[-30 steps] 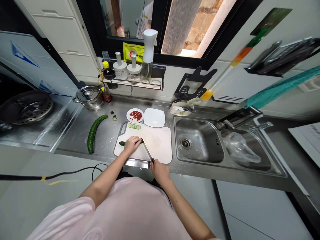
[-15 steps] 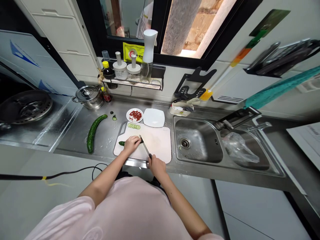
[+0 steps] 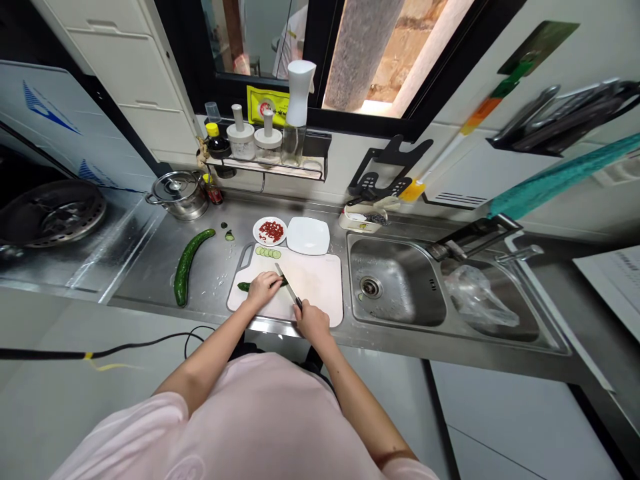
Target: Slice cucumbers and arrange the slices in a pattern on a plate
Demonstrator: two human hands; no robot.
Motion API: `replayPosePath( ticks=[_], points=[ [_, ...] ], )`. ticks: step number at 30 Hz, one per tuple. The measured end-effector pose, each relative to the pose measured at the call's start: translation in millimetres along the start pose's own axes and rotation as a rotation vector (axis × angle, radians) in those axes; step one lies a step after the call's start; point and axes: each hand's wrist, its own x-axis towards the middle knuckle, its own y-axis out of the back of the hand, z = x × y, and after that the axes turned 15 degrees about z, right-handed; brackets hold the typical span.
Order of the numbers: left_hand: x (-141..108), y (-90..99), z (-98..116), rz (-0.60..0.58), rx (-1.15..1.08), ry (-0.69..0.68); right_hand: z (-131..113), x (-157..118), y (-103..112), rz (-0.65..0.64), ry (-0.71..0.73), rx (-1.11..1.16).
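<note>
My left hand [image 3: 263,289] is closed over a dark green cucumber [image 3: 243,287] lying on the white cutting board [image 3: 320,287], and hides its middle. My right hand [image 3: 313,321] grips the black handle of a knife [image 3: 290,288]. The blade slants up and left, right by the cucumber's cut end and my left fingertips. A short row of cucumber slices [image 3: 269,253] lies near the board's top left. Behind the board are a white plate with chopped red pieces [image 3: 261,238] and a bare white square plate [image 3: 308,236].
A whole cucumber [image 3: 187,267] and green scraps [image 3: 229,235] lie left of the board. Beyond them stand a lidded pot [image 3: 179,193] and a small bottle [image 3: 213,190]. To the right is a sink [image 3: 400,287], with a plastic bag [image 3: 480,297] in its second basin.
The knife and my right hand have shifted slightly up and to the left, the blade tip reaching farther past the cucumber. My left hand stays in place on the cucumber.
</note>
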Motion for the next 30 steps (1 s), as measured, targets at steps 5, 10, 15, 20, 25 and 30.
replayPosePath(
  ticks=[5,10,15,20,25,30],
  points=[
    [0,0.5,2,0.008,0.015,0.004,11,-6,-1,0.034,0.004,0.013],
    [0,2.8,3,-0.006,0.033,0.008,21,-11,-4,0.064,0.009,0.034],
    [0,4.3,2,0.090,-0.003,0.087,28,-13,0,0.120,0.043,0.050],
    [6,5.8,5,0.242,-0.101,0.272,31,-12,6,0.147,0.024,0.003],
    [18,12.9,21,0.217,-0.125,0.300,33,-12,7,0.196,0.035,-0.047],
    [27,18.0,33,0.158,-0.032,0.163,37,-15,7,0.239,0.092,-0.076]
  ],
)
